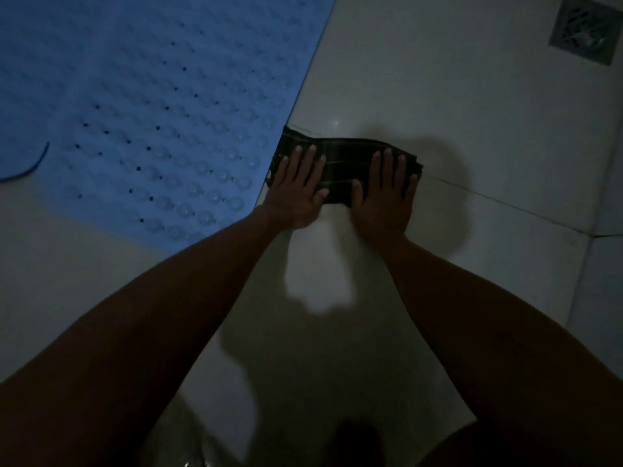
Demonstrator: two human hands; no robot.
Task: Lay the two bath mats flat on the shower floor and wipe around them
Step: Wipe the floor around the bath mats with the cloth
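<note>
Two bare arms reach forward and down over a dim, pale tiled shower floor (455,106), both hands pressed flat on a folded dark plaid cloth (347,163). The left hand (298,190) lies palm down on the cloth's left end, fingers straight and slightly spread, the heel of the hand on the tile. The right hand (384,197) lies the same way on the cloth's right end, fingers straight, thumb pointing inward toward the other hand. Neither hand curls round the cloth; both simply press it to the floor.

The cloth's left end touches the straight edge of a blue bath mat (151,106), which lies flat at the upper left, its surface covered in rows of clear suction cups and small holes. That edge runs diagonally from the top of the view down toward the left forearm. A second curved blue edge (32,166) shows at the far left on top of the mat; whether it belongs to another mat cannot be told.

To the right of the cloth the tile lies open, crossed by grout lines, up to a square metal floor drain (585,28) in the top right corner, well apart from the hands.
</note>
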